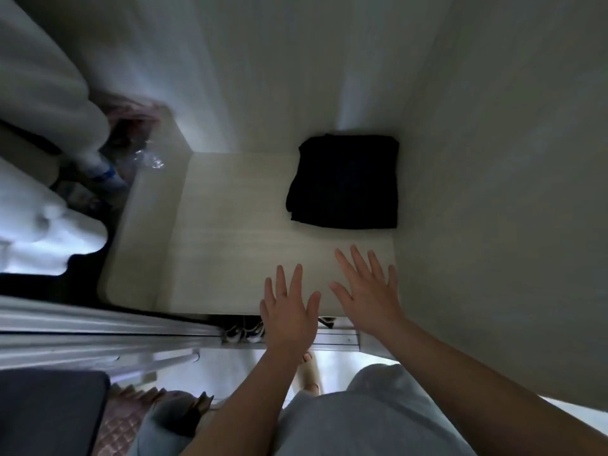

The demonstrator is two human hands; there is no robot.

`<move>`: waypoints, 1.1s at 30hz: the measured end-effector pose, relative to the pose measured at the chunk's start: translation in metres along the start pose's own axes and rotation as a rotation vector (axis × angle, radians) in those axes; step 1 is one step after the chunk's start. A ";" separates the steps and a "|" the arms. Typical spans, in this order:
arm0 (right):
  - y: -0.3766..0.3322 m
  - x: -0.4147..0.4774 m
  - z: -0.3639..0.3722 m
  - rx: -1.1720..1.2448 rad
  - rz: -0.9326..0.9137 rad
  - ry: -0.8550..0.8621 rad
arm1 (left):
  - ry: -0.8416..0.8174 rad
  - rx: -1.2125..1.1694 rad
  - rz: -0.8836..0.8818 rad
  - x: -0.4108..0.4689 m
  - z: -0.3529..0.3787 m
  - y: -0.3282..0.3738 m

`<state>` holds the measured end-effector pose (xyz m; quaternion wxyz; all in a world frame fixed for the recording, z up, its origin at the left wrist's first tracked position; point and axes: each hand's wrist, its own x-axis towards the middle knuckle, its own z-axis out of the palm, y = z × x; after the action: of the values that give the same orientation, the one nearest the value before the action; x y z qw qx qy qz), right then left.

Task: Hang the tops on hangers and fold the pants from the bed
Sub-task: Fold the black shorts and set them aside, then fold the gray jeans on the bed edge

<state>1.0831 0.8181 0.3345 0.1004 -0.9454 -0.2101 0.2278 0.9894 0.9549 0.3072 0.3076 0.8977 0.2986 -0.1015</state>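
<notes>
A folded pair of dark pants [345, 182] lies on a pale wooden wardrobe shelf [230, 232], pushed into the back right corner against the wall. My left hand [289, 311] hovers over the shelf's front edge with fingers spread and nothing in it. My right hand [368, 287] is beside it, a little farther in, also spread and empty, about a hand's length in front of the pants.
White garments [42, 93] hang at the left beyond the shelf's side panel. A sliding door track [98, 327] runs at lower left. Shoes [243, 330] sit below the shelf. The wardrobe's right wall [493, 192] stands close to my right arm.
</notes>
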 end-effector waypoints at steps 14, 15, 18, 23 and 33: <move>0.007 -0.139 -0.040 -0.062 -0.556 0.084 | 0.400 0.172 -0.150 -0.186 -0.002 0.001; 0.010 -0.149 -0.039 -0.061 -0.588 0.072 | 0.413 0.160 -0.178 -0.203 0.005 0.002; 0.017 -0.176 -0.033 -0.040 -0.690 0.027 | 0.445 0.126 -0.269 -0.250 0.023 0.004; 0.018 -0.213 -0.019 0.008 -0.815 -0.078 | 0.507 0.060 -0.441 -0.325 0.046 0.003; -0.016 -0.278 0.016 0.078 -1.056 -0.322 | 0.709 -0.263 -0.888 -0.442 0.067 -0.027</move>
<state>0.8447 0.7107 0.4331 0.2025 -0.6604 -0.6599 0.2956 0.6193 0.7219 0.4029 0.2259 0.6200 0.7411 0.1241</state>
